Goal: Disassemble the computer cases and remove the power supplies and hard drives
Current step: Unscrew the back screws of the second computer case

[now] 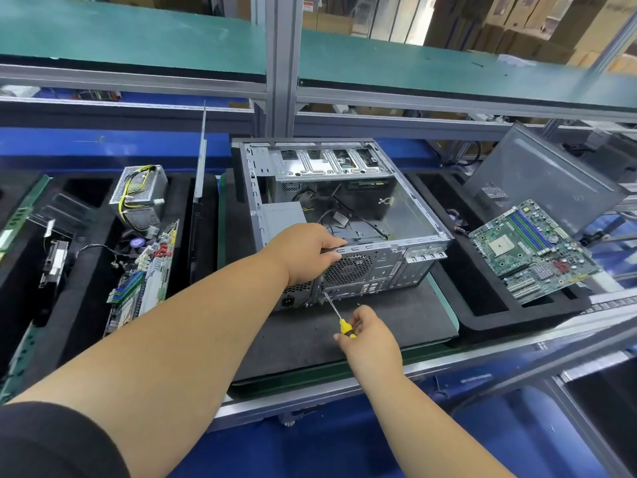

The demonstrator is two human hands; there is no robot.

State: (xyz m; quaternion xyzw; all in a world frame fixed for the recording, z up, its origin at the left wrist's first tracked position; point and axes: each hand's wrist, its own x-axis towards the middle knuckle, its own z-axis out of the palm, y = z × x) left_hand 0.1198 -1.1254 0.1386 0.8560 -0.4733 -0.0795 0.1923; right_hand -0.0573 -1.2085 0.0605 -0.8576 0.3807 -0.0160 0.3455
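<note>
Here the computer case [344,215] lies open on its side on a dark mat [379,326], back panel facing the person. The left arm reaches far out, and the left hand [306,251] curls over the top edge of the back panel & grips it. The right hand [367,334] sits lower, fingers pinching the yellow handle of a screwdriver [336,313]. Its tip touches the back panel, just beside the round fan grille. A power box [139,193] stands in the tray on the left.
</note>
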